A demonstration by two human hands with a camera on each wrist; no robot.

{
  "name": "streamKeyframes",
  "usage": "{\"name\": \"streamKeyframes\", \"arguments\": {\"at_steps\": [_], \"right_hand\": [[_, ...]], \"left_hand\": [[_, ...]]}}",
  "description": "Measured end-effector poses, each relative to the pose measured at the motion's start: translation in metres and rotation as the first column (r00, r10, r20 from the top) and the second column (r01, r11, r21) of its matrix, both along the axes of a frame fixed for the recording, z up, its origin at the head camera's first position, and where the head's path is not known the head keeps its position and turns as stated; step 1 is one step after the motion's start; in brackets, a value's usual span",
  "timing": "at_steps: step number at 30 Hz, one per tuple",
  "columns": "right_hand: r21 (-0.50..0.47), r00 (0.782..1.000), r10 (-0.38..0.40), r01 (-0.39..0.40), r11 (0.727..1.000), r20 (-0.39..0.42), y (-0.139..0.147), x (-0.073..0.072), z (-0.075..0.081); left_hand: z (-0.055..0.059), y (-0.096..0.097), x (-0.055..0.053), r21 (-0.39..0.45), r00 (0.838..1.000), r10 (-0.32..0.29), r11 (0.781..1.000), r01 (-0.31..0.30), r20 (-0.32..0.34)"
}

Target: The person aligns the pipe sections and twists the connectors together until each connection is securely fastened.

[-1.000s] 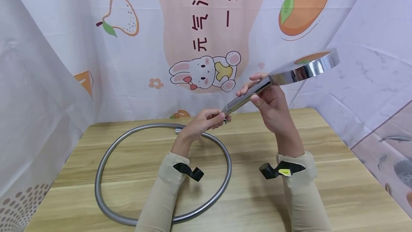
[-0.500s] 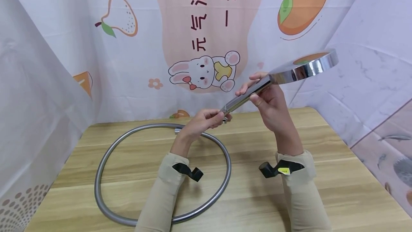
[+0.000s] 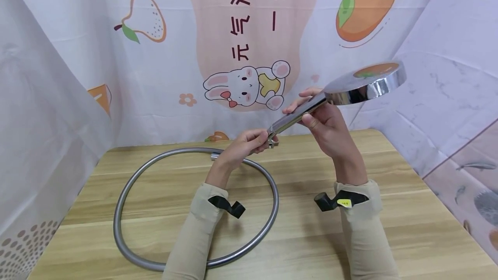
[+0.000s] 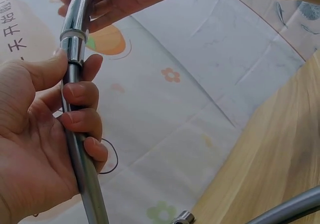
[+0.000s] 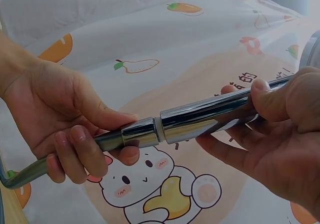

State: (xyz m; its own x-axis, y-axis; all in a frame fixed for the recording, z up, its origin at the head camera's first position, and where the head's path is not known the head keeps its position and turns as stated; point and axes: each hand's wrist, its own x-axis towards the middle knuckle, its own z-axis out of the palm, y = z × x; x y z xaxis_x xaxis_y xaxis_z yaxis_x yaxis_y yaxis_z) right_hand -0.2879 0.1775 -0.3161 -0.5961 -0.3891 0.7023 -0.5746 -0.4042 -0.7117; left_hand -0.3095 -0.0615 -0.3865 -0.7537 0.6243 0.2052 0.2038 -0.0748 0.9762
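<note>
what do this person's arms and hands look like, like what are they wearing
The left hand and right hand are bare, without gloves. A long beige fabric left sleeve and matching right sleeve cover the forearms. A small black wrist fixture with a blunt end pokes out at each cuff; the right one bears a small yellow label, its marking unreadable.

from the head, the tabletop (image 3: 295,237) is looked down upon, and the curtain (image 3: 155,81) is faced from farther off. from the left wrist, the left hand (image 4: 42,126) is framed close up; from the right wrist, the right hand (image 5: 280,141). the curtain is faced by both, and the shower handle (image 5: 207,113) is shared.
</note>
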Motion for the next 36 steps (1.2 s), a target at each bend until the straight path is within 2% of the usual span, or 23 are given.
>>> {"name": "streamKeyframes", "arguments": {"at_steps": [7,14,23,32,36], "right_hand": [[0.03,0.997,-0.042,0.04,0.999,0.07,-0.007,0.0,-0.001],[0.018,0.987,-0.072,0.07,0.997,0.144,-0.011,0.0,-0.003],[0.005,0.991,-0.073,0.073,0.997,0.113,-0.01,-0.003,-0.006],[-0.01,0.992,-0.059,0.061,0.998,0.109,-0.011,-0.003,-0.004],[0.009,0.993,-0.068,0.067,0.998,0.099,-0.011,-0.001,-0.004]], "left_hand": [[-0.004,0.001,-0.001,0.005,1.0,0.027,1.0,-0.027,-0.011],[-0.002,0.002,0.0,0.011,0.995,0.093,0.996,-0.093,0.035],[-0.001,0.005,0.0,-0.03,0.998,0.055,0.998,-0.056,-0.02],[0.002,0.002,-0.003,0.025,0.999,-0.044,0.999,0.044,-0.032],[0.003,0.0,0.0,0.014,0.999,-0.026,1.0,0.026,-0.02]]}}
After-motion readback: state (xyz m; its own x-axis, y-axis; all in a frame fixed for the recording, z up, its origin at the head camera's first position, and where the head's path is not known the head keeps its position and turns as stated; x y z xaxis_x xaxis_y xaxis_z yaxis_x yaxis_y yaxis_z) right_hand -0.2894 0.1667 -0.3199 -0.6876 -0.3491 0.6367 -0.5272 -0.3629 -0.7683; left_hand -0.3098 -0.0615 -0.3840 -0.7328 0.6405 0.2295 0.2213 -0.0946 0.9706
